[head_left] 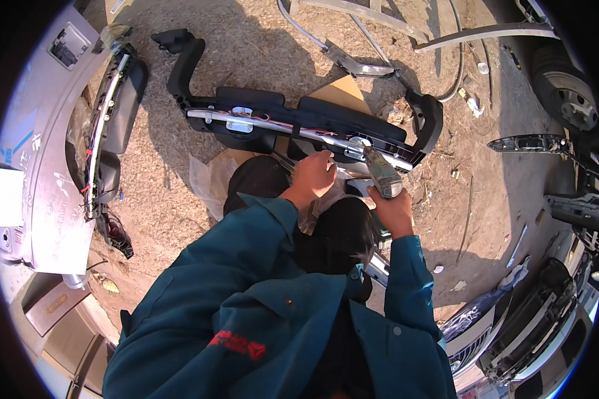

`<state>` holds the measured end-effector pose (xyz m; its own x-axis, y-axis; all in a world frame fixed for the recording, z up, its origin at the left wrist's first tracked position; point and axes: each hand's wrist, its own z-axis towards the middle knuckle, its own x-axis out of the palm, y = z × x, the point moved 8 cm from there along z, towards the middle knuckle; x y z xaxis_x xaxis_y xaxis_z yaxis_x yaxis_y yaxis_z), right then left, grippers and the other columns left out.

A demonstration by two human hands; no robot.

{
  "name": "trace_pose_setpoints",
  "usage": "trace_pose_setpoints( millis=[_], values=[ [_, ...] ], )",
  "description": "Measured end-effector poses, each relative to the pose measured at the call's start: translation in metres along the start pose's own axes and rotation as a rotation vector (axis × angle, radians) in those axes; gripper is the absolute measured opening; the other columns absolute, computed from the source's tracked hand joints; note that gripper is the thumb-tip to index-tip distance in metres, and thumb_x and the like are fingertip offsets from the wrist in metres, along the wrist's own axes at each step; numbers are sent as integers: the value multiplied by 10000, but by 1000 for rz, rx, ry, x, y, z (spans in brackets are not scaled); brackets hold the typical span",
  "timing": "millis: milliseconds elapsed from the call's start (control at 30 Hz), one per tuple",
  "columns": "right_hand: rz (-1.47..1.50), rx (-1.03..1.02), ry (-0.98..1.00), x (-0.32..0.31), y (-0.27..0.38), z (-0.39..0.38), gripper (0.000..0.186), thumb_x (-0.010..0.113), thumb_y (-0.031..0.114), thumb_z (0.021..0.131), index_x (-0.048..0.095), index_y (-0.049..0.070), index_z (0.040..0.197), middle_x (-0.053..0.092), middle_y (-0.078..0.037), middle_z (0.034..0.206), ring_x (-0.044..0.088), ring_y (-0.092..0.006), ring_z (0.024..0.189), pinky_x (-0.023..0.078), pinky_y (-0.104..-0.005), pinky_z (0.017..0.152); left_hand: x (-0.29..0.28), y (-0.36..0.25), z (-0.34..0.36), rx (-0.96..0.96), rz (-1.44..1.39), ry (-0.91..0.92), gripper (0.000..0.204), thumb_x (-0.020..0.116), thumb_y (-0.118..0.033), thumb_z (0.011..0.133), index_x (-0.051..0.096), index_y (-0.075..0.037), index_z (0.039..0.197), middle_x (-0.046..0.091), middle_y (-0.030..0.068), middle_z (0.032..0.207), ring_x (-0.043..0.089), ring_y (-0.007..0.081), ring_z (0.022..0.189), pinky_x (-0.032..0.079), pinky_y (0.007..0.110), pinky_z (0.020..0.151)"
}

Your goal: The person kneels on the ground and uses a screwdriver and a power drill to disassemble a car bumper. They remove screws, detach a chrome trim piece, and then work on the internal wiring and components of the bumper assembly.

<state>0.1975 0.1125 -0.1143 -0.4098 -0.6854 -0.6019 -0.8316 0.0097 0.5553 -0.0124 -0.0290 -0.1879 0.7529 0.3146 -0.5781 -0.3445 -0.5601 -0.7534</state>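
A long black plastic vehicle part (249, 101) lies across the ground in front of my knees, with a curved arm at each end. Along it runs a silver metal tube (279, 125) with plates, brackets and thin reddish wires. My right hand (394, 211) is wrapped round a cordless drill (383, 174), whose front end points at the tube's right part, near a bright metal plate (358, 147). My left hand (313, 176) is closed just on the near side of the tube. Whatever its curled fingers may hold is too small to make out.
A similar black part with a silver tube (107, 110) lies at left, beside a large pale panel (43, 153). Cardboard (345, 93) and clear plastic wrap (206, 183) lie about the black part. Metal frames (359, 66) stand beyond; a wheel (569, 96) is far right.
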Motion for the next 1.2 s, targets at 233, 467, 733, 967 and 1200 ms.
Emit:
trace_pose_setpoints(
  millis=[233,467,733,967,1200],
  values=[
    [97,74,38,5,-16,12,421,924,314,912,822,-18,1151,852,-173,974,841,-318,898,645,-450,804,-59,-48,35,434,385,-147,539,883,-203,860,695,-45,1340,687,156,1295,621,387,1248,493,502,1110],
    [718,399,185,13,-21,8,186,851,159,983,728,63,1084,633,-27,746,612,-178,577,501,-375,530,-54,-19,49,431,446,-11,575,901,-222,834,689,-51,1340,663,157,1325,594,388,1294,454,533,1141],
    [395,326,157,6,-6,12,179,865,170,961,747,37,972,699,-46,780,668,-163,632,537,-382,549,-50,-18,49,474,461,-43,472,857,-188,845,692,-59,1268,650,145,1250,595,384,1251,459,530,1111],
    [-189,214,143,-22,35,35,385,906,268,864,804,-55,1048,827,-259,971,824,-409,941,644,-493,860,-48,-17,48,470,471,-66,374,828,-205,871,704,-67,1196,637,127,1226,580,354,1228,465,519,1099],
    [-167,168,158,-17,28,33,411,901,269,846,794,-61,1066,806,-216,885,802,-346,775,636,-461,745,-48,-16,49,459,474,-77,328,822,-191,878,715,-78,1167,632,114,1210,578,345,1229,459,520,1101]
  ],
)
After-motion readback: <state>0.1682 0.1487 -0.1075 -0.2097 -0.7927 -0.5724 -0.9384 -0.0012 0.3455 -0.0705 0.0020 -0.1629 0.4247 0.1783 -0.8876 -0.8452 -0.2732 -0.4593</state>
